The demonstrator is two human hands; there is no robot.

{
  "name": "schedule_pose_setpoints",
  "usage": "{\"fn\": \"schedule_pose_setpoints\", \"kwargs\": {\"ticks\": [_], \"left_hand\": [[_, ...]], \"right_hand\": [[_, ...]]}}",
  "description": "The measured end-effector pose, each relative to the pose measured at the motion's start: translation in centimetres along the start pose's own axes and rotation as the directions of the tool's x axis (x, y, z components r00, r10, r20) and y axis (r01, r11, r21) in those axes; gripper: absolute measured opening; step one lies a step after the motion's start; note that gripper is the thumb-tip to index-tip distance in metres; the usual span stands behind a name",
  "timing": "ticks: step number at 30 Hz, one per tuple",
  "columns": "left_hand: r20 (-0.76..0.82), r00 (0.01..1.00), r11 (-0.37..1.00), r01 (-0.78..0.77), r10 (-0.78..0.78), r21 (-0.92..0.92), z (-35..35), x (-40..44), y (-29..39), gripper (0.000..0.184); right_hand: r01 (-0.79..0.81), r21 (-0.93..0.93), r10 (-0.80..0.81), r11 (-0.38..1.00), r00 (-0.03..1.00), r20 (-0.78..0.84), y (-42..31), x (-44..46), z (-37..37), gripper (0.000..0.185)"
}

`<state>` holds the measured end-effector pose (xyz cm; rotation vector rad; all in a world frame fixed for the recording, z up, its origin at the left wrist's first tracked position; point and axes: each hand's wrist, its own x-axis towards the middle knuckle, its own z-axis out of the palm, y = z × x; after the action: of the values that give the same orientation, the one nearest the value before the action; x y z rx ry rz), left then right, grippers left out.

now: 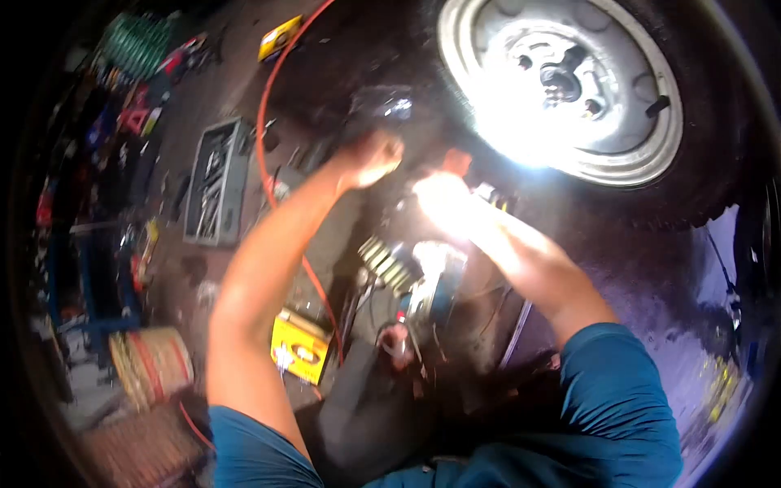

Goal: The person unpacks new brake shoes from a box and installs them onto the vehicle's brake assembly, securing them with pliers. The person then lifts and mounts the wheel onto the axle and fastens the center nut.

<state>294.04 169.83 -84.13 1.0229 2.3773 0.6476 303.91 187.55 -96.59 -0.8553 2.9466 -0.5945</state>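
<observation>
My left hand [372,159] is raised over the floor, its fingers curled into a fist; whatever may be inside is hidden. Close by on the right, my right hand [443,195] is washed out by bright light and blurred, so its fingers cannot be read. A small orange-red shape [457,162] shows just beyond it; I cannot tell if it is held. A crumpled clear plastic bag [384,102] lies past both hands. Below them are a ribbed metal part [389,264] and a shiny metal piece [439,272]. A silver wheel [622,134] with a black tire [691,191] stands at upper right.
An orange hose [262,122] runs along the floor under my left forearm. On the left lies a grey tray [234,187] of metal tools. Two yellow boxes [301,346] [279,38], a red-capped bottle [396,343] and a round drum [152,366] are around me.
</observation>
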Motion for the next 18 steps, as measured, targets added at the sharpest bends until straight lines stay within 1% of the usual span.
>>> {"fn": "schedule_pose_setpoints", "kwargs": {"ticks": [1, 2, 4, 5, 6, 7, 9, 10, 11, 12, 13, 14, 15, 16, 17, 18], "left_hand": [[0.042, 0.996, 0.986, 0.083, -0.078, -0.147, 2.3, -0.6, -2.0, 0.014], [-0.093, 0.971, 0.973, 0.214, -0.222, -0.088, 5.6, -1.3, -3.1, 0.016], [-0.086, 0.943, 0.942, 0.307, -0.320, -0.138, 9.5, -2.2, -4.1, 0.028], [-0.088, 0.929, 0.907, 0.325, -0.359, -0.269, 11.4, -2.4, -5.4, 0.032], [-0.090, 0.911, 0.856, 0.340, -0.402, -0.389, 13.0, -2.2, -6.8, 0.037], [-0.228, 0.899, 0.900, 0.291, -0.373, -0.324, 14.4, -2.3, -7.5, 0.042], [-0.166, 0.904, 0.912, 0.362, -0.394, -0.194, 14.6, -1.8, -6.6, 0.041], [-0.142, 0.904, 0.913, 0.389, -0.404, -0.122, 14.4, -1.6, -6.2, 0.040], [-0.071, 0.907, 0.907, 0.419, -0.416, 0.038, 14.2, -1.5, -6.2, 0.036], [0.012, 0.909, 0.899, 0.410, -0.416, 0.152, 13.3, -1.4, -5.3, 0.034], [0.095, 0.905, 0.888, 0.378, -0.414, 0.262, 12.4, -1.2, -4.4, 0.033], [0.060, 0.935, 0.915, 0.327, -0.350, 0.235, 14.8, -1.1, -7.3, 0.032], [0.024, 0.959, 0.939, 0.272, -0.283, 0.212, 17.1, -1.1, -10.2, 0.031], [0.036, 0.963, 0.943, 0.255, -0.268, 0.213, 16.1, -1.2, -8.6, 0.031], [0.041, 0.967, 0.947, 0.238, -0.253, 0.216, 13.8, -1.3, -5.8, 0.030], [0.043, 0.970, 0.949, 0.223, -0.238, 0.222, 12.4, -1.3, -4.2, 0.030]], "right_hand": [[0.029, -0.083, -0.030, 0.996, 1.000, 0.000, -0.2, 0.3, -0.1, 0.019], [0.058, -0.165, -0.059, 0.985, 0.998, 0.000, -0.4, 0.6, -0.3, 0.018], [0.072, -0.057, -0.078, 0.996, 0.990, -0.115, 0.2, 1.1, 1.8, 0.029], [0.119, -0.075, -0.132, 0.990, 0.973, -0.187, 1.6, 1.1, 5.3, 0.030], [0.033, -0.057, -0.036, 0.998, 0.998, -0.059, 0.5, 1.4, 3.0, 0.027], [0.005, -0.082, -0.011, 0.997, 0.997, -0.072, 0.8, 1.8, 4.0, 0.027], [-0.064, -0.052, 0.059, 0.997, 0.994, -0.095, 0.3, 0.9, 2.6, 0.026], [-0.105, -0.004, 0.104, 0.994, 0.989, -0.110, 0.0, 0.5, 1.4, 0.026], [-0.122, 0.177, 0.149, 0.977, 0.978, -0.149, -0.1, 0.3, 0.2, 0.026], [-0.117, 0.354, 0.193, 0.928, 0.963, -0.187, -0.2, 0.0, -0.9, 0.025], [-0.063, 0.628, 0.263, 0.775, 0.936, -0.232, 0.2, -0.5, -1.4, 0.025], [0.022, 0.836, 0.351, 0.548, 0.901, -0.254, 0.4, -1.1, -1.9, 0.024], [0.137, 0.952, 0.441, 0.272, 0.862, -0.250, 0.7, -1.7, -2.4, 0.024], [0.271, 0.962, 0.525, -0.020, 0.822, -0.220, 0.7, -2.3, -3.1, 0.024], [0.209, 0.978, 0.655, -0.024, 0.742, -0.143, -0.3, -2.9, -5.7, 0.024], [0.148, 0.988, 0.768, -0.048, 0.638, -0.058, -1.4, -3.5, -8.4, 0.025]]}}
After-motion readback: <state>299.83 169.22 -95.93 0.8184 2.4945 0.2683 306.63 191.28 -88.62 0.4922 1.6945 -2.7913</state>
